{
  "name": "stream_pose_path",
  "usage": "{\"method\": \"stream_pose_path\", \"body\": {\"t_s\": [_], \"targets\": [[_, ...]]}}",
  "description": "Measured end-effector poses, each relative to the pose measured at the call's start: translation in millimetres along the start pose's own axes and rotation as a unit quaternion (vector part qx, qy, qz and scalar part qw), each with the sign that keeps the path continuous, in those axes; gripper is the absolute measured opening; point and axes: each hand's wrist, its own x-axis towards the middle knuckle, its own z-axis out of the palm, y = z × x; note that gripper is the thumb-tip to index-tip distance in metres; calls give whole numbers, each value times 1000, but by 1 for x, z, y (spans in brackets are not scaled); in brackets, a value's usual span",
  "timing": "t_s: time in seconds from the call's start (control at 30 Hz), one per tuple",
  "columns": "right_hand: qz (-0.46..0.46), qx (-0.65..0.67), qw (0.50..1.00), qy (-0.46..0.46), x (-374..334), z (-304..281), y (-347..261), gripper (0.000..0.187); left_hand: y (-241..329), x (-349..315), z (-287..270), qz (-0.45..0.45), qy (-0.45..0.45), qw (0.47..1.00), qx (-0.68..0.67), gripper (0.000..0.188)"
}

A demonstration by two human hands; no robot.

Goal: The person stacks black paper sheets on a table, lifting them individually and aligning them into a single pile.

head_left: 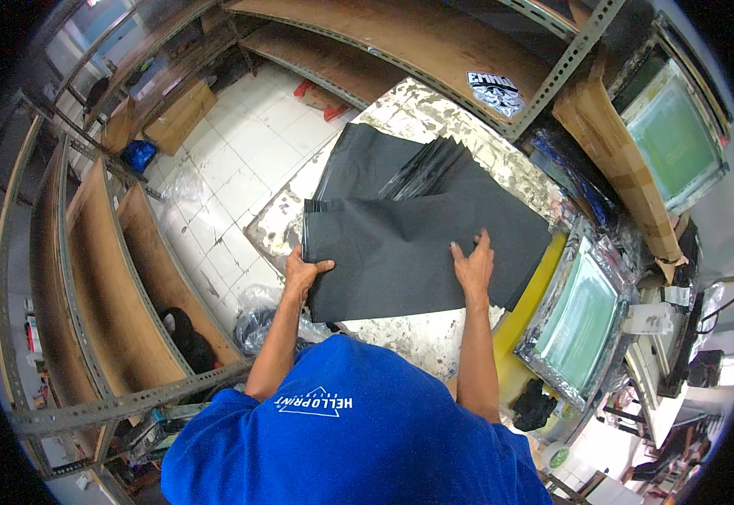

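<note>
A stack of flat black fabric pieces (384,261) lies across a paint-marked table in front of me. My left hand (301,273) holds the stack's left edge, thumb on top and fingers at the side, partly hidden. On the right part of the same stack, my right hand (475,268) rests with thumb and forefinger apart. Behind and partly under this stack are more black pieces (371,160), fanned out with folded, layered edges in the middle. Another black portion (514,227) reaches out to the right. I cannot tell whether the pieces are bags or plain sheets.
The worn white table (400,105) has metal-framed wooden shelves (114,278) to its left and a brown shelf (417,38) behind it. A framed green screen (576,311) leans at the right, near a yellow surface (514,345). Clear plastic (257,320) bunches near my left arm.
</note>
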Motion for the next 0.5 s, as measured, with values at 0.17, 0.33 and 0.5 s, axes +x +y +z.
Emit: {"method": "stream_pose_path", "body": {"t_s": [0.17,0.33,0.5], "targets": [[37,130,988,-81,40,1,6,60,8,0,4,-39,-44,997,-43,53],[5,143,980,-139,45,3,1,34,4,-1,6,-13,-41,999,-12,44],[-17,184,972,-147,15,-16,-7,28,30,-33,2,75,-44,996,7,36]]}}
